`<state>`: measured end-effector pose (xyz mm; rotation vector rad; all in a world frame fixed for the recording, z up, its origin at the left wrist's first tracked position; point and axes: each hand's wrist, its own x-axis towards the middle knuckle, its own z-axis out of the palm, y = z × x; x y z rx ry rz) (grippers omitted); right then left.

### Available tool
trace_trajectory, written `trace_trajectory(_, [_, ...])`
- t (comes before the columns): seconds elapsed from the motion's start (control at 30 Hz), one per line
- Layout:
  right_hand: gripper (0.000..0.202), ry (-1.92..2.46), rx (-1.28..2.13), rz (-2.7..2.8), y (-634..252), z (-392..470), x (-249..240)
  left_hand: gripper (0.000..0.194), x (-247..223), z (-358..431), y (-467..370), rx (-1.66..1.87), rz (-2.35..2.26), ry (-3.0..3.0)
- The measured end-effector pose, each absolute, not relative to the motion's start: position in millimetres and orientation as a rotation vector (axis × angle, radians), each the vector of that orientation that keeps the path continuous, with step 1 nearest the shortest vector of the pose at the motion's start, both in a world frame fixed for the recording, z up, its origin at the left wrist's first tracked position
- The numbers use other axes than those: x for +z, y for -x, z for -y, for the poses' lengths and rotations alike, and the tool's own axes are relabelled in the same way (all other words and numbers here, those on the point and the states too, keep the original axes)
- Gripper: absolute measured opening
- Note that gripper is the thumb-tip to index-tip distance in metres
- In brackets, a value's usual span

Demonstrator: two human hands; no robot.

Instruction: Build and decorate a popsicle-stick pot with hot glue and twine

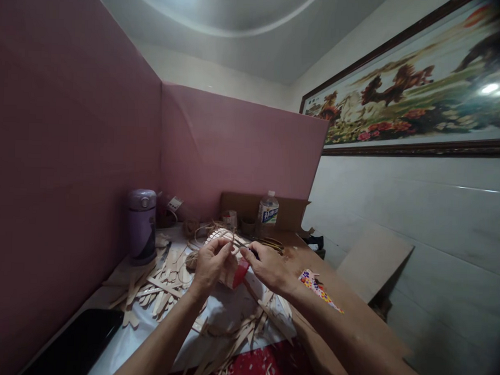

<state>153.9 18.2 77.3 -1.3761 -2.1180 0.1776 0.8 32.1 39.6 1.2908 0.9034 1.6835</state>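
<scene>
My left hand (211, 261) is closed in a pinch, with a thin pale strand, seemingly twine, at its fingertips. Facing it, my right hand (268, 266) grips a dark-handled tool (253, 253); its slim tip points toward the left fingers, and its exact kind is partly hidden. Below and between the hands lies a pale wooden piece with a red end (241, 272). Behind them sits a white gridded object (219, 234), partly covered by the left hand. A ball of brown twine (191, 261) rests beside the left hand.
Wooden sticks (167, 286) litter the white sheet. A purple flask (142, 227) and a dark phone-like slab (74, 343) stand and lie at left. A bottle (269, 213) is at the back. Yellow-and-black handles (275, 243) and a patterned piece (318, 288) lie right.
</scene>
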Motion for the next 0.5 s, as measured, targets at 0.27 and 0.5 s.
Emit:
trace_trajectory(0.27, [0.032,1.347,0.162,2.171,-146,-25,81,0.017,36,-35,1,1.663,-0.867,-1.41])
trace_trajectory(0.5, [0.034,1.244,0.158,2.238,-148,-32,82,0.017,33,-36,3,1.64,-0.859,-1.423])
